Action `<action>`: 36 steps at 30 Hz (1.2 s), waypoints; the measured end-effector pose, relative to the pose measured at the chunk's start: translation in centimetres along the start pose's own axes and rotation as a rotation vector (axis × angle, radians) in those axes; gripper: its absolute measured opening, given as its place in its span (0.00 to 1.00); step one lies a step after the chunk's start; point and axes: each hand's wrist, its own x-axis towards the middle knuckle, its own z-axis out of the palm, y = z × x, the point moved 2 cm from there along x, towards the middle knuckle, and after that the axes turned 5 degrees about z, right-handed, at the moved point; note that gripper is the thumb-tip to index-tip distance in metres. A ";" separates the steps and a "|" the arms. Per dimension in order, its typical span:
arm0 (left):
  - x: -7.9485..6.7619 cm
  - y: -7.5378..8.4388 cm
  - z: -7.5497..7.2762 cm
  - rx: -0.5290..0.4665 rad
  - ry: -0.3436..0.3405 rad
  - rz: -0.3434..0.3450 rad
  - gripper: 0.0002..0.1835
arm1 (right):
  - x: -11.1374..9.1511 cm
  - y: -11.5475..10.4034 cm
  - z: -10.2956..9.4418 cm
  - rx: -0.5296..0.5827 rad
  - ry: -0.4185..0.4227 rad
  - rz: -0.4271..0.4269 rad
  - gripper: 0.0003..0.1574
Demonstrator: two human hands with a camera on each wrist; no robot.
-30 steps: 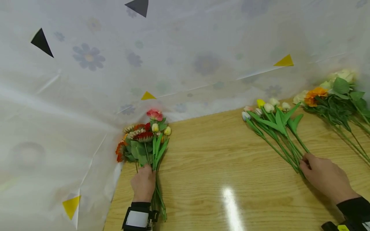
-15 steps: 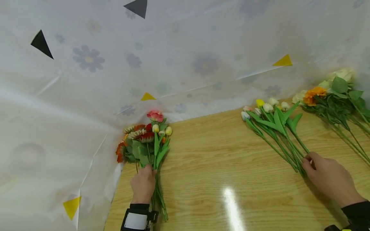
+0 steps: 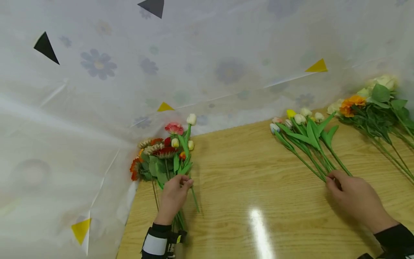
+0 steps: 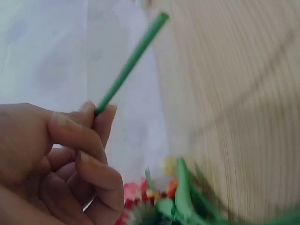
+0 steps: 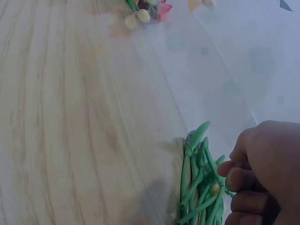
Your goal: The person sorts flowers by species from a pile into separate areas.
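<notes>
In the head view my left hand pinches the green stem of a white tulip, raised over a mixed bunch of flowers at the table's left. The left wrist view shows the stem jutting up from between thumb and finger, the other fingers curled. My right hand has its thumb and finger on the stems of a tulip bunch with white, yellow and pale blue heads. Seen from the right wrist, its fingers are curled beside the green stems; how many stems it grips is hidden.
At the far right lie white roses and an orange flower with leafy stems. A pale sheet with flower prints borders the wooden table at the back and left.
My left hand has risen and turned to the right, bringing a white tulip up out of the mixed bunch. My right hand has shifted slightly left along the tulip stems.
</notes>
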 end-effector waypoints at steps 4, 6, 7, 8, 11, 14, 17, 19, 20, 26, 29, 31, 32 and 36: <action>0.6 1.8 2.3 -0.326 -0.127 -0.037 0.11 | 0.5 -1.5 0.4 0.121 -0.046 -0.058 0.08; 0.6 3.0 3.9 -0.468 -0.180 -0.040 0.14 | 0.6 -2.8 0.6 0.189 -0.050 -0.112 0.06; 0.6 3.8 4.8 -0.528 -0.207 -0.034 0.14 | 0.6 -3.6 0.7 0.234 -0.055 -0.142 0.05; 0.6 4.6 5.6 -0.578 -0.232 -0.028 0.14 | 0.6 -4.4 0.9 0.281 -0.072 -0.166 0.05; 0.5 7.3 7.8 -0.723 -0.299 -0.004 0.13 | 0.5 -7.1 1.3 0.421 -0.143 -0.247 0.07; 0.4 9.8 9.3 -0.805 -0.349 0.053 0.11 | 0.1 -9.6 1.9 0.560 -0.284 -0.319 0.09; 0.3 11.5 10.1 -0.835 -0.363 0.129 0.11 | -0.4 -11.4 2.4 0.656 -0.386 -0.382 0.09; 0.3 12.2 10.3 -0.849 -0.359 0.166 0.11 | -0.7 -12.0 2.5 0.693 -0.406 -0.397 0.10; 0.2 12.3 10.4 -0.852 -0.354 0.178 0.11 | -0.7 -12.1 2.5 0.706 -0.408 -0.401 0.10; 0.0 11.9 10.4 -0.826 -0.372 0.161 0.12 | -0.8 -11.6 2.3 0.671 -0.401 -0.352 0.09; 0.0 10.9 10.3 -0.786 -0.404 0.121 0.13 | -0.5 -10.6 2.1 0.595 -0.353 -0.317 0.08; -0.1 9.8 9.9 -0.738 -0.404 0.093 0.13 | -0.1 -9.5 1.8 0.532 -0.275 -0.304 0.09; -0.2 9.2 9.6 -0.717 -0.395 0.070 0.14 | 0.2 -8.9 1.6 0.496 -0.232 -0.291 0.09; -0.3 6.1 7.7 -0.588 -0.296 0.003 0.13 | 1.1 -5.7 0.5 0.343 -0.102 -0.190 0.07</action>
